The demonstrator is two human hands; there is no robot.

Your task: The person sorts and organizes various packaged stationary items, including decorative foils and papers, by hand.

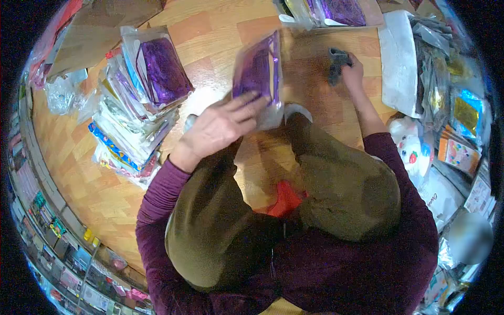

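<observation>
My left hand (223,122) is closed on the lower part of a clear plastic packet (257,71) with shiny purple foil inside. The packet is tilted above the floor in front of my knees and slightly blurred. Off to the right, my right hand (353,73) grips a crumpled dark grey cloth (336,64) over the wooden floor. Left of the packet stands a stack of flat plastic packets (128,115), topped by another purple foil packet (165,71).
More packets (328,13) lie at the top, next to a white padded sheet (400,63). Bagged goods (438,79) crowd the right side. A cardboard box (100,31) and crumpled clear plastic (65,95) are at upper left. Stocked shelves (68,262) line the lower left. Something red (285,199) shows between my legs.
</observation>
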